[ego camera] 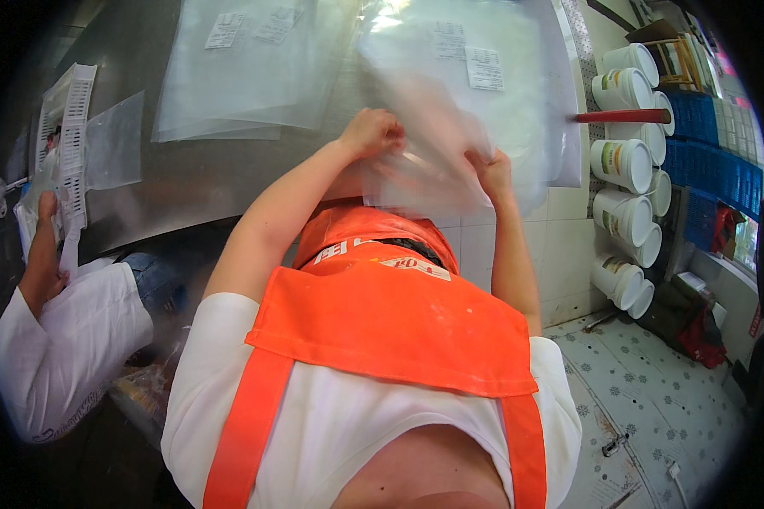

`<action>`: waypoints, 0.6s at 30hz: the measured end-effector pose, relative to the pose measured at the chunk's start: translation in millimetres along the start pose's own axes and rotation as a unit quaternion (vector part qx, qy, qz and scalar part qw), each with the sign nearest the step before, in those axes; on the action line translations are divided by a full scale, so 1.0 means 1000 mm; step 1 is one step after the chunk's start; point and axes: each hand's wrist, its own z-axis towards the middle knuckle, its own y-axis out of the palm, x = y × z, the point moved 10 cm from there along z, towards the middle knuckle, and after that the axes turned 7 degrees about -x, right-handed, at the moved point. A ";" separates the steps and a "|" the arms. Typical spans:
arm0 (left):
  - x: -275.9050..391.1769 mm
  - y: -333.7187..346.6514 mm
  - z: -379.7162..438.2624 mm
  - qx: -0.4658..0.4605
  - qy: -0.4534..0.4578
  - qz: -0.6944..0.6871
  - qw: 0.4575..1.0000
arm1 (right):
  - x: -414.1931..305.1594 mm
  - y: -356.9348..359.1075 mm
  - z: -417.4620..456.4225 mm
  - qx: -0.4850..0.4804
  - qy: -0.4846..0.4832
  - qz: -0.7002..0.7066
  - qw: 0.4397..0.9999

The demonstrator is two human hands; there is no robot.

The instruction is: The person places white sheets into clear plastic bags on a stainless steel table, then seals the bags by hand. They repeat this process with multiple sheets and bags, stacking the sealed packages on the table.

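My right hand (493,170) grips the corner of a clear plastic bag (442,172), which is blurred by motion between my hands. My left hand (375,132) has its fingers curled at the bag's left side; whether it holds any plastic I cannot tell. Beneath and beyond lies a stack of clear plastic bags (522,137) with printed paper labels, one of them a white label (484,69). To the left, more flat clear bags (229,95) with labels lie on the metal table (191,172).
At the far left a co-worker in a white shirt (95,324) has their hands by a white plastic basket (75,127). A red bar (624,116) juts out at the table's right side. White lidded buckets (621,158) and blue crates (707,168) are stacked farther right.
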 end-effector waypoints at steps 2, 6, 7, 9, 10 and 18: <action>0.008 -0.022 0.010 0.034 -0.080 -0.061 0.994 | -0.013 0.010 -0.006 -0.053 -0.004 0.024 0.998; 0.022 -0.040 0.028 0.085 -0.147 -0.154 0.973 | -0.066 0.013 -0.019 -0.056 -0.049 -0.016 0.997; 0.030 -0.049 0.028 0.123 -0.110 -0.123 0.979 | -0.068 0.009 -0.020 -0.024 -0.082 -0.048 0.995; 0.047 -0.060 0.025 0.196 -0.035 -0.062 0.978 | -0.029 -0.003 -0.008 0.014 -0.028 -0.141 0.990; 0.045 -0.067 0.014 0.261 -0.012 -0.077 0.962 | -0.018 -0.009 -0.003 0.034 0.000 -0.184 0.982; 0.022 -0.007 -0.034 0.038 0.094 0.155 0.983 | 0.008 -0.014 0.000 0.070 0.073 -0.029 0.994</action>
